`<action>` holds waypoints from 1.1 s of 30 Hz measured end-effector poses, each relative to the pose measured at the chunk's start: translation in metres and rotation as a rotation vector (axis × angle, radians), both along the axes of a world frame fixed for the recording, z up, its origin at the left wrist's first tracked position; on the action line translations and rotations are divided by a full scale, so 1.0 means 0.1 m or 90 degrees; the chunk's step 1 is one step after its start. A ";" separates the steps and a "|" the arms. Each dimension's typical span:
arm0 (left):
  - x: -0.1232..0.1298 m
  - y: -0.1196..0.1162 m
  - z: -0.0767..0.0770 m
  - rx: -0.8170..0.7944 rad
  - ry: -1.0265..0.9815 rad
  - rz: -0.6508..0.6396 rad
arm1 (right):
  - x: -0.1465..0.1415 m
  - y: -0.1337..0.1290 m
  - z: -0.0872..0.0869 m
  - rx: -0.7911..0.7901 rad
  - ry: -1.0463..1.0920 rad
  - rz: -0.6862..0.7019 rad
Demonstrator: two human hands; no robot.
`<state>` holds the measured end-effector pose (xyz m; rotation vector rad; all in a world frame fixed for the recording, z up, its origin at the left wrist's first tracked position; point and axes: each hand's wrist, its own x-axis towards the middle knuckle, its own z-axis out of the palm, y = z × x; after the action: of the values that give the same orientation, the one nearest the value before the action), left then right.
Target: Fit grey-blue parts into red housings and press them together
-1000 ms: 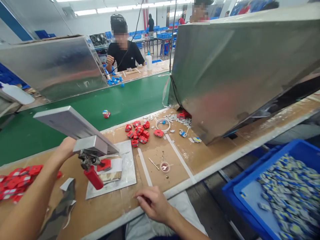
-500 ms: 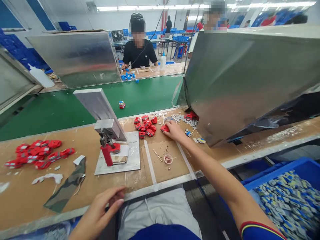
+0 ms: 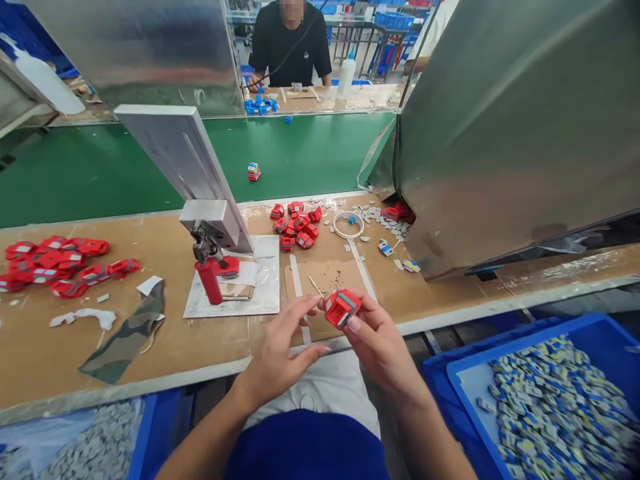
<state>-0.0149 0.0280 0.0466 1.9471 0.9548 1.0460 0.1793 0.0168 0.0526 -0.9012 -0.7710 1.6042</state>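
Observation:
My right hand (image 3: 380, 343) grips a red toy car body (image 3: 343, 308) with grey trim between thumb and fingers, above the bench's front edge. My left hand (image 3: 285, 350) is open beside it, thumb and fingers apart, with its fingertips close to the body's left side; whether they touch it I cannot tell. Just beyond the hands, a thin wooden stick (image 3: 315, 287) lies on the cardboard. A heap of similar red car bodies (image 3: 299, 230) sits farther back. The small cup seen earlier is hidden behind the hands.
A toggle clamp with a red handle (image 3: 209, 283) stands left on a metal plate (image 3: 265, 287). More red bodies (image 3: 55, 263) lie far left. A tape roll (image 3: 349, 225) and grey chips are behind. A blue bin (image 3: 470, 400) stands right; a green belt (image 3: 310, 153) and a co-worker (image 3: 290, 47) are beyond.
My right hand has brought a red car body from beside the tape roll toward me. My left hand has risen and moved right to meet it. The view has tilted down.

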 end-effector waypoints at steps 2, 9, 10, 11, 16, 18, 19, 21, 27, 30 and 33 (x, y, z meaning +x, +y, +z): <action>0.05 0.02 -0.01 0.022 -0.022 -0.015 | -0.15 -0.12 -0.07 -0.034 0.054 -0.037; 0.03 -0.02 -0.12 0.023 -0.020 -0.008 | -0.40 -0.25 -0.22 -0.107 0.132 -0.049; 0.02 -0.03 -0.13 0.011 -0.018 -0.007 | -0.41 -0.27 -0.23 -0.103 0.126 -0.045; 0.01 -0.04 -0.15 -0.004 -0.017 -0.008 | -0.41 -0.30 -0.25 -0.091 0.113 -0.035; -0.04 -0.08 -0.27 -0.116 -0.042 -0.024 | -0.07 -0.39 -0.35 0.060 -0.228 -0.016; -0.05 -0.08 -0.37 -0.204 -0.080 -0.023 | 0.16 -0.34 -0.43 0.108 -0.428 -0.112; -0.05 -0.07 -0.42 -0.256 -0.104 -0.021 | 0.27 -0.28 -0.47 0.122 -0.498 -0.173; -0.03 -0.06 -0.53 -0.350 -0.151 -0.018 | 0.44 -0.13 -0.57 0.135 -0.561 -0.247; 0.07 0.01 -0.66 -0.458 -0.188 -0.031 | 0.49 0.24 -0.70 0.170 -0.555 -0.159; 0.05 0.04 -0.68 -0.442 -0.141 -0.025 | 0.46 0.29 -0.70 0.193 -0.560 -0.165; 0.01 0.05 -0.68 -0.405 -0.096 -0.031 | 0.44 0.31 -0.73 0.201 -0.531 -0.217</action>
<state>-0.0143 0.0325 -0.0212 1.3413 0.9978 0.7270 0.2234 0.0476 -0.0199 -1.3884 -1.3098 0.7423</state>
